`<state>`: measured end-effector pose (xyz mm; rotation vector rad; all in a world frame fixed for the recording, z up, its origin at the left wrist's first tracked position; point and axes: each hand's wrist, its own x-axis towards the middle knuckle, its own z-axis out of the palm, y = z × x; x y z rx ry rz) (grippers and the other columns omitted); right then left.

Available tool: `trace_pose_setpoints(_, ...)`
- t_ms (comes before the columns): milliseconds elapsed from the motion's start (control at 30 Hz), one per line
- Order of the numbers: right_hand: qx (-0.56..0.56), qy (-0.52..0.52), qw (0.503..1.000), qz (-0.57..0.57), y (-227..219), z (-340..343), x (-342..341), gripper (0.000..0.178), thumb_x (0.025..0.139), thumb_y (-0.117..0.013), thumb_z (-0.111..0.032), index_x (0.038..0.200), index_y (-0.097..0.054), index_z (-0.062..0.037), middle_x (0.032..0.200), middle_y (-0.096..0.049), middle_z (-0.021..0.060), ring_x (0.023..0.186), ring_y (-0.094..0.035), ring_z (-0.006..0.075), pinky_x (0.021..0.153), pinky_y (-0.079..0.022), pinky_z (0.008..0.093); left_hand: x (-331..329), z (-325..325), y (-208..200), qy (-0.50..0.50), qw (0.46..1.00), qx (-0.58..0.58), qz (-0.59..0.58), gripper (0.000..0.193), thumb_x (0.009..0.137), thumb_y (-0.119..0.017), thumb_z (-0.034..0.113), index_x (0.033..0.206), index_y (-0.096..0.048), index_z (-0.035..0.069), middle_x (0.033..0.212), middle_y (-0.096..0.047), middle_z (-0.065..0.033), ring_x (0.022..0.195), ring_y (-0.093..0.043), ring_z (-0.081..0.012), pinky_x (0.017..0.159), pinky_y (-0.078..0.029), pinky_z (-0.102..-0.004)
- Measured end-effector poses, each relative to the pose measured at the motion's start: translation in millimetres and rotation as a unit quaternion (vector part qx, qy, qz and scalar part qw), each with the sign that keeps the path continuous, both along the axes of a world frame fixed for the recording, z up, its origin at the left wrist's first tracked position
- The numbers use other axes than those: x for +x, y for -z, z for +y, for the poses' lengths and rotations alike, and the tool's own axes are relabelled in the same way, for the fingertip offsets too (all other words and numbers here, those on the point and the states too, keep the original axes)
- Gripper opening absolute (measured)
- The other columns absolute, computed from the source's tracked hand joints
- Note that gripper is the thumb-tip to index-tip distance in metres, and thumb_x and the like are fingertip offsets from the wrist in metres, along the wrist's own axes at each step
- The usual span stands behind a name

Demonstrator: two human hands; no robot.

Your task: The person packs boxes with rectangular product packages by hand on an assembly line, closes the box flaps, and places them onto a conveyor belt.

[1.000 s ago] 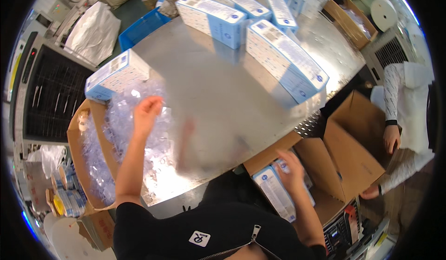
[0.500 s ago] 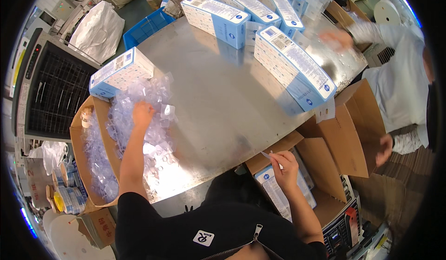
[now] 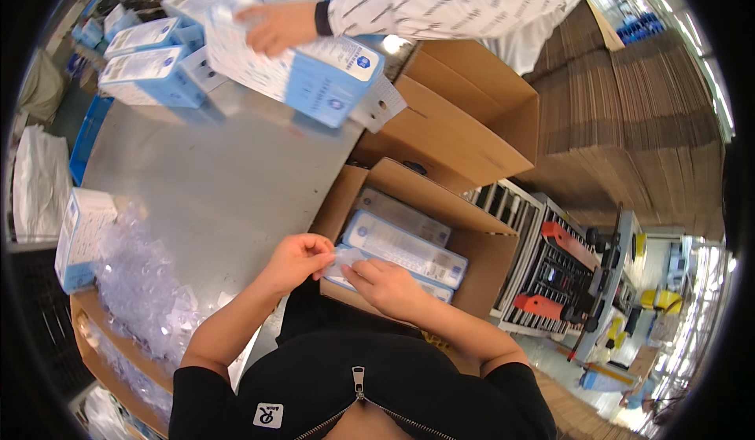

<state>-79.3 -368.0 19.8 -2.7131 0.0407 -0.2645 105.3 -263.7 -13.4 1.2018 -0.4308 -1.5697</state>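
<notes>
At the centre of the frame an open brown cardboard carton (image 3: 487, 239) holds flat white-and-blue printed boxes (image 3: 405, 247) lying side by side. Just left of it, lower centre, the left hand (image 3: 297, 259) and right hand (image 3: 385, 287) meet over the carton's near edge, fingers narrowed to pinch a small clear plastic piece (image 3: 340, 263) between them. A second open brown carton (image 3: 464, 117) stands behind, in the upper centre. At the lower left a cardboard bin (image 3: 102, 338) is heaped with crumpled clear plastic wrap (image 3: 141, 283), and a white-and-blue box (image 3: 79, 235) lies beside it. The grey metal tabletop (image 3: 212, 173) fills the left middle. Along the top another person's hand (image 3: 279, 25) rests on a large blue-and-white box (image 3: 299, 66), with more such boxes (image 3: 149, 70) at the upper left. Stacked flat cardboard (image 3: 629, 125) rises at the upper right.
</notes>
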Motion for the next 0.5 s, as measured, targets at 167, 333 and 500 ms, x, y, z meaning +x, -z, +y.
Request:
trace_pose_setpoints(167, -0.036, 0.114, 0.992, 0.028, 28, -27, -43, 0.025, 0.073, -0.058, -0.008, 0.097, -0.059, -0.0018, 0.078, -0.051, 0.0058, 0.067, -0.057, 0.0197, 0.052, -0.049, 0.0305, -53, -51, 32, 0.075, 0.989, 0.105, 0.077, 0.016, 0.087, -0.057, 0.011, 0.099, -0.058, 0.001, 0.089, -0.059, -0.0093, 0.075, -0.058, -0.0138, 0.068, -0.047, -0.0243)
trace_pose_setpoints(333, 0.285, 0.441, 0.844, 0.107, 78, -108, -50, 0.012, 0.073, -0.059, -0.009, 0.072, -0.063, 0.0022, 0.064, -0.059, 0.0172, 0.054, -0.058, 0.0222, 0.051, -0.044, 0.0307, -74, -81, 90, 0.247, 0.755, -0.185, -0.578, 0.051, 0.082, -0.062, 0.024, 0.127, -0.044, 0.008, 0.119, -0.047, -0.0145, 0.116, -0.041, -0.0244, 0.100, -0.029, -0.0471)
trace_pose_setpoints(500, 0.321, 0.439, 0.829, 0.132, 216, -111, 18, 0.022, 0.071, -0.058, -0.020, 0.074, -0.065, 0.0010, 0.069, -0.060, 0.0219, 0.067, -0.061, 0.0337, 0.064, -0.048, 0.0415, -70, -76, 105, 0.355, 0.612, -0.220, -0.672, 0.063, 0.072, -0.068, 0.029, 0.127, -0.044, 0.011, 0.126, -0.042, -0.0151, 0.123, -0.035, -0.0294, 0.101, -0.022, -0.0569)
